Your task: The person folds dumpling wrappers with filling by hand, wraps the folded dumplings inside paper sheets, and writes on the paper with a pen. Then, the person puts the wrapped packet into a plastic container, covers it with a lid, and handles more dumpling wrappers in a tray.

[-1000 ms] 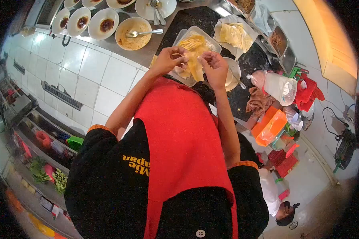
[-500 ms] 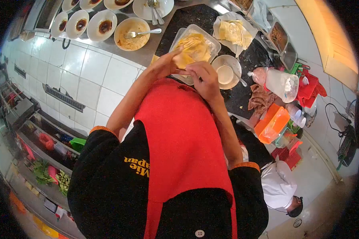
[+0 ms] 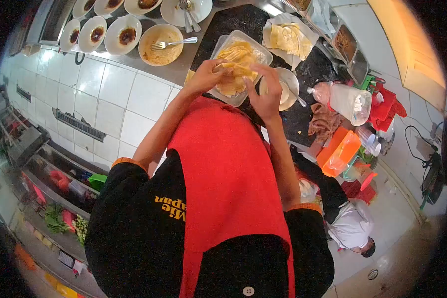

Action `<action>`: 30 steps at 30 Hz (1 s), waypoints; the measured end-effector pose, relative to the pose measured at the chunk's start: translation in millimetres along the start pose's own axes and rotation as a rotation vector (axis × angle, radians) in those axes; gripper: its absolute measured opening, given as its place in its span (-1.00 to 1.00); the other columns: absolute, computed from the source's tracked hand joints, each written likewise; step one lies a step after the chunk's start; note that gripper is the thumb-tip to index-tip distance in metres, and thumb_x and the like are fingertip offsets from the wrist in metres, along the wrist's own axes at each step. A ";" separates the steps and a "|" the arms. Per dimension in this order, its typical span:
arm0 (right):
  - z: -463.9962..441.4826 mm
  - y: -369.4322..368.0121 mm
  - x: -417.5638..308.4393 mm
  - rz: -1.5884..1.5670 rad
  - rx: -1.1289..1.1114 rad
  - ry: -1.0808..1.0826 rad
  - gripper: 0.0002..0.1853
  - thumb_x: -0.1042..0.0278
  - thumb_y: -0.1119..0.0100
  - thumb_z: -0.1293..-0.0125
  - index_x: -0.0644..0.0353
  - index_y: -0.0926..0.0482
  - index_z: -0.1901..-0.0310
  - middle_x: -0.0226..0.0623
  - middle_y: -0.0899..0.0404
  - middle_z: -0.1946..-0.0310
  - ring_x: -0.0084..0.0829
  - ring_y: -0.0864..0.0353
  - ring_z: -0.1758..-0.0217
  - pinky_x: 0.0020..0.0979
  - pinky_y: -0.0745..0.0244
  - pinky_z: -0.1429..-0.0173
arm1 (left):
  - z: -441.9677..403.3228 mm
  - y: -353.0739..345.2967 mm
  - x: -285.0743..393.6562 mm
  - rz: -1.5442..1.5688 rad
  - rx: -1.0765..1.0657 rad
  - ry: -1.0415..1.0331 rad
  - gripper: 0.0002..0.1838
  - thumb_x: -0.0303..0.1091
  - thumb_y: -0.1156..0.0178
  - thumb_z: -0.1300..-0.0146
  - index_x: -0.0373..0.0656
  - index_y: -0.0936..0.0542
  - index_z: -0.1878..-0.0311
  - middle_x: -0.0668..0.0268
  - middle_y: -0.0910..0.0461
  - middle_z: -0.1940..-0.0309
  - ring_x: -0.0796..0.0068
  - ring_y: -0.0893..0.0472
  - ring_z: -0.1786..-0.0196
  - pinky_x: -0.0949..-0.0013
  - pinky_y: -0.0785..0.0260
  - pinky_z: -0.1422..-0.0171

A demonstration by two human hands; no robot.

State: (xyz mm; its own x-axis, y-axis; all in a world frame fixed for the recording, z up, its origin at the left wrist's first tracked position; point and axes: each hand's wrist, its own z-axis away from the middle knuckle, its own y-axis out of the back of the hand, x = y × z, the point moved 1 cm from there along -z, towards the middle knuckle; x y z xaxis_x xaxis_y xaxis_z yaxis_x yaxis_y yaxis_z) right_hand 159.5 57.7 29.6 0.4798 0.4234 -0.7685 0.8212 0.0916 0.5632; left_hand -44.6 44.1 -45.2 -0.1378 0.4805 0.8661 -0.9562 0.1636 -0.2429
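Observation:
My left hand [image 3: 207, 75] is closed, its fingertips pinching a thin yellow dough sheet [image 3: 238, 69] above a clear plastic tray [image 3: 263, 55]. More folded yellow pieces [image 3: 232, 88] lie in this tray. Just right of the sheet is my right hand [image 3: 266, 94], its thumb and fingers apart with nothing visible between them. Partly behind that hand stands a white bowl [image 3: 292, 79] holding a smaller pale cup and a spoon. A stack of flat yellow sheets [image 3: 289, 39] rests on white paper at the upper right.
White bowls with dark sauce [image 3: 122, 36] line the upper left, near a bowl of pale mixture with a fork [image 3: 160, 53]. Right of my hands are a brown cloth [image 3: 324, 121], a bag of white powder [image 3: 351, 103] and an orange container [image 3: 338, 149]. Another person [image 3: 351, 226] is at the lower right.
The yellow sheet stretched between both hands a second ago is now folded in my left hand. My hands came together over the tray's near side, then my right hand opened and moved slightly right.

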 end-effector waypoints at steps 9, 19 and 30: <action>-10.2 -2.5 43.8 -0.482 -0.065 -0.563 -0.70 0.53 -0.47 -0.27 0.27 -0.63 -0.01 -0.32 -0.71 0.09 -0.58 -0.70 0.10 -0.50 -0.63 0.01 | -4.5 14.6 1.6 -0.049 0.082 0.078 -0.64 -0.29 -0.25 -0.49 -0.34 -0.56 -0.19 0.19 -0.76 0.18 0.51 -0.72 0.18 0.36 -0.64 0.13; -39.3 46.8 67.5 -0.209 -0.013 -0.410 -0.72 0.59 -0.40 -0.30 0.31 -0.65 -0.04 -0.32 -0.72 0.19 -0.55 -0.71 0.13 -0.50 -0.60 0.05 | 15.9 63.5 -3.4 -0.039 0.307 0.025 -0.69 -0.25 -0.21 -0.53 -0.26 -0.54 -0.16 0.18 -0.76 0.06 0.48 -0.74 0.13 0.39 -0.63 0.09; -75.0 90.8 116.1 -0.136 -0.002 -0.355 -0.76 0.61 -0.29 -0.35 0.35 -0.63 -0.04 -0.30 -0.73 0.16 -0.55 -0.72 0.11 -0.50 -0.59 -0.01 | 29.2 38.1 -15.9 -0.130 0.256 0.011 -0.74 -0.28 -0.23 -0.51 -0.23 -0.57 -0.11 0.28 -0.77 0.11 0.56 -0.72 0.16 0.47 -0.57 0.14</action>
State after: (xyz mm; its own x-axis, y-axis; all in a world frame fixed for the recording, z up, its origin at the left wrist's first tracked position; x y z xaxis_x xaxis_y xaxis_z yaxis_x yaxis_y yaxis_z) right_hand 266.6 182.8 14.3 0.4436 0.0690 -0.8936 0.8845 0.1270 0.4489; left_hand -86.4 17.5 -55.5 -0.0079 0.4793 0.8776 -0.9999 0.0026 -0.0105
